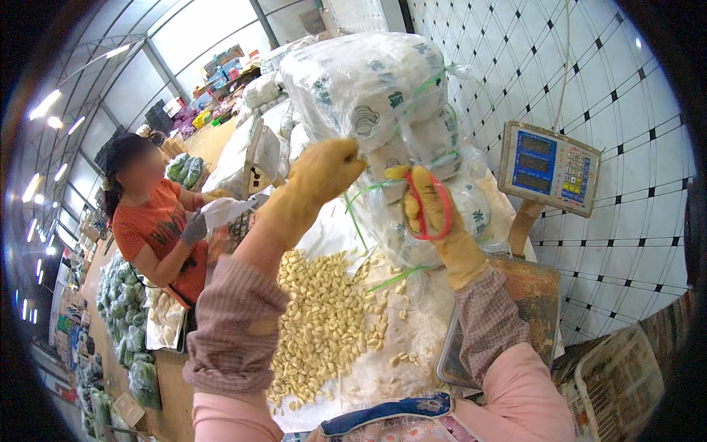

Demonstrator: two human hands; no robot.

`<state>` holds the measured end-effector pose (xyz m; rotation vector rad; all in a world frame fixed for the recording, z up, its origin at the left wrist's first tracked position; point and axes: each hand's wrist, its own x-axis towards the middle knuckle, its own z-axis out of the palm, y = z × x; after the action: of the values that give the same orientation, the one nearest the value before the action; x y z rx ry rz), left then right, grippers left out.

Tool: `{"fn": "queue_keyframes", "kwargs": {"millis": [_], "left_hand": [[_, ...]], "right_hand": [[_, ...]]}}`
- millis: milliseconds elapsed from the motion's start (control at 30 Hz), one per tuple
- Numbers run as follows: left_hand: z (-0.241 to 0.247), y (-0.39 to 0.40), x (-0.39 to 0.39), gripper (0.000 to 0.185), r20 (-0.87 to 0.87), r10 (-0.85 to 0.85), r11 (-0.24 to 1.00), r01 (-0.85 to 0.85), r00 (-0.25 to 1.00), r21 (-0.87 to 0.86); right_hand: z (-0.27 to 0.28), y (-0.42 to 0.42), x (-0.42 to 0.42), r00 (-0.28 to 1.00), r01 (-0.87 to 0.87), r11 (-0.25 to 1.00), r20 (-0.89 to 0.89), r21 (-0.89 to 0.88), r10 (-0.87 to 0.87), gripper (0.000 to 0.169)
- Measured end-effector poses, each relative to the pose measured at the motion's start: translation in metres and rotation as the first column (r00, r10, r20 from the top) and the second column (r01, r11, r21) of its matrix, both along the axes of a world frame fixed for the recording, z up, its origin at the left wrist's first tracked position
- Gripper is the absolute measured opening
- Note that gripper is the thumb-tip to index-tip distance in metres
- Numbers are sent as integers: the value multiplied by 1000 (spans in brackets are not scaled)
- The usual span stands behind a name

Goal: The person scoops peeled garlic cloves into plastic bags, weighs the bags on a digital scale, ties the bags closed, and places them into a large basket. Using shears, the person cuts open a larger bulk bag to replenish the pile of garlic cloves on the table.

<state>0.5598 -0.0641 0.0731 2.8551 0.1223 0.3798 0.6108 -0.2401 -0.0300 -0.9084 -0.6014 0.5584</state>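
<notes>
My right hand [433, 212], in a yellowish glove, grips red-handled scissors [448, 205]; the blades are hidden. It is against the lower front of a clear plastic bag [400, 243] with green print. A green tie [359, 193] runs from near the fingers of this hand. Left of it, my gloved left hand [326, 168] is raised in front of the stacked bags with curled fingers. What it may hold is hidden. Below both hands, a heap of peeled garlic cloves [320, 331] is spread on white sheeting [406, 331].
Large wrapped bags [364, 83] are stacked ahead. A digital scale display [549, 168] stands at right, above its metal platform [525, 298]. A plastic basket [618, 381] sits lower right. At left, a person in orange [160, 226] handles a white bag [226, 212].
</notes>
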Motion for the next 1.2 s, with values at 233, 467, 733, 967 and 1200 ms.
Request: {"fn": "queue_keyframes", "kwargs": {"millis": [233,467,733,967,1200], "left_hand": [[-7,42,-31,18,512,-120,961,-30,850,275],[38,-37,91,31,420,-555,630,33,718,776],[48,-54,151,16,126,-302,510,48,945,859],[37,-42,152,15,246,-398,616,59,884,786],[33,-37,155,11,293,-450,655,89,843,750]], "right_hand": [[-14,-18,7,995,24,973,-104,231,0,56],[-12,19,29,929,-59,838,-277,543,245,68],[-10,33,55,887,-193,689,-176,698,427,70],[-2,38,48,895,-116,715,-239,689,375,67],[-4,39,44,900,-82,712,-256,698,354,69]]}}
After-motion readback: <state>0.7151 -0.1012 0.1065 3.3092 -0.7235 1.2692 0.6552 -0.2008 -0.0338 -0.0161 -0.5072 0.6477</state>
